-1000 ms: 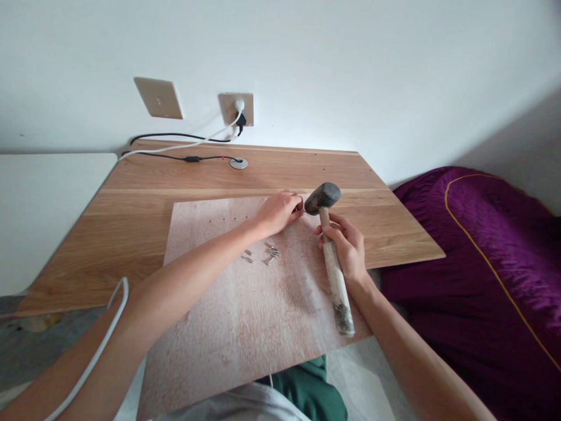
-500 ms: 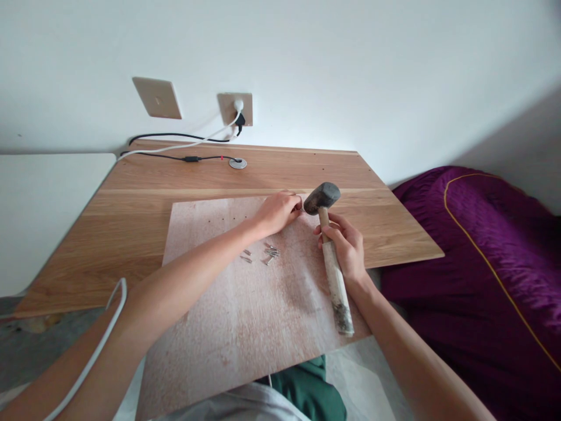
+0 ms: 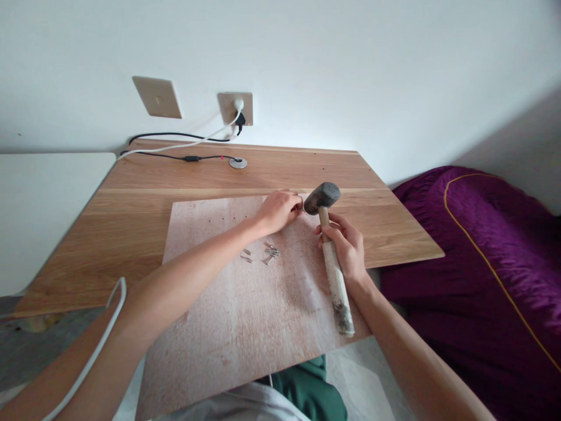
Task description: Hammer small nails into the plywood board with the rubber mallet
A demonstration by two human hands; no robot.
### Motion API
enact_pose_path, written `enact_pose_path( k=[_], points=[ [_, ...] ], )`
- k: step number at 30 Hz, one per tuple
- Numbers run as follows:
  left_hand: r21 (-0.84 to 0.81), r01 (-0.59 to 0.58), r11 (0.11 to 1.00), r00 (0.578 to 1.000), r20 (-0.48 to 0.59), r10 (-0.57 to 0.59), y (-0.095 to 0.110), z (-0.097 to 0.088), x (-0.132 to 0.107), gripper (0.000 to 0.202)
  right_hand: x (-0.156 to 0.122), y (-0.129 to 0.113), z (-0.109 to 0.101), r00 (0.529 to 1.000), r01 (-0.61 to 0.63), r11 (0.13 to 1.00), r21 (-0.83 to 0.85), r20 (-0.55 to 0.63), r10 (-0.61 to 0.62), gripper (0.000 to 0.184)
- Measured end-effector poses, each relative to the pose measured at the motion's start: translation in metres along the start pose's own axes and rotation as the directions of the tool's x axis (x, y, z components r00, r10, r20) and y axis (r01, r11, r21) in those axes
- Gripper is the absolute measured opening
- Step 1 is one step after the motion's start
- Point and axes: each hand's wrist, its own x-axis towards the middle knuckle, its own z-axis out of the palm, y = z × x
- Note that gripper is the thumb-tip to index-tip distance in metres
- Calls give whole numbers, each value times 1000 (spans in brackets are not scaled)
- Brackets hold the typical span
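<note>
My right hand (image 3: 346, 242) is wrapped around the upper handle of a mallet (image 3: 335, 286) with a dark head and a worn, whitish handle. The mallet is held tilted, its head up and close to the fingers of my left hand (image 3: 280, 210). Those fingers are pinched together near the far edge of a pale wooden board (image 3: 245, 316), on a thin nail (image 3: 302, 210) that is mostly hidden by them. Several loose nails (image 3: 272, 252) lie on the board, nearer to me than my left hand. A row of small dark spots marks the board left of that hand.
Beneath the board is a wooden desk (image 3: 144, 181) against the wall. Black and white cables (image 3: 175, 149) run along its back to a wall socket (image 3: 235, 109). A purple cloth-covered thing (image 3: 429, 234) stands at right, a white surface (image 3: 48, 216) at left. A white cord (image 3: 94, 351) crosses my left arm.
</note>
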Motion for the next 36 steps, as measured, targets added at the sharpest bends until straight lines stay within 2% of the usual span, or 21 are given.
enact_pose_path(
  k=[5,25,36],
  points=[
    [-16,36,999,999,20,-35,-1,1,2,11,0,0,0,1000,-11,1000,8,-10,11,37],
    [-48,22,999,999,40,-21,-4,1,3,12,0,1,0,1000,-5,1000,4,-15,5,36],
    [-70,73,995,997,43,-70,-2,0,2,12,0,1,0,1000,-5,1000,-25,-2,4,37]
  ],
)
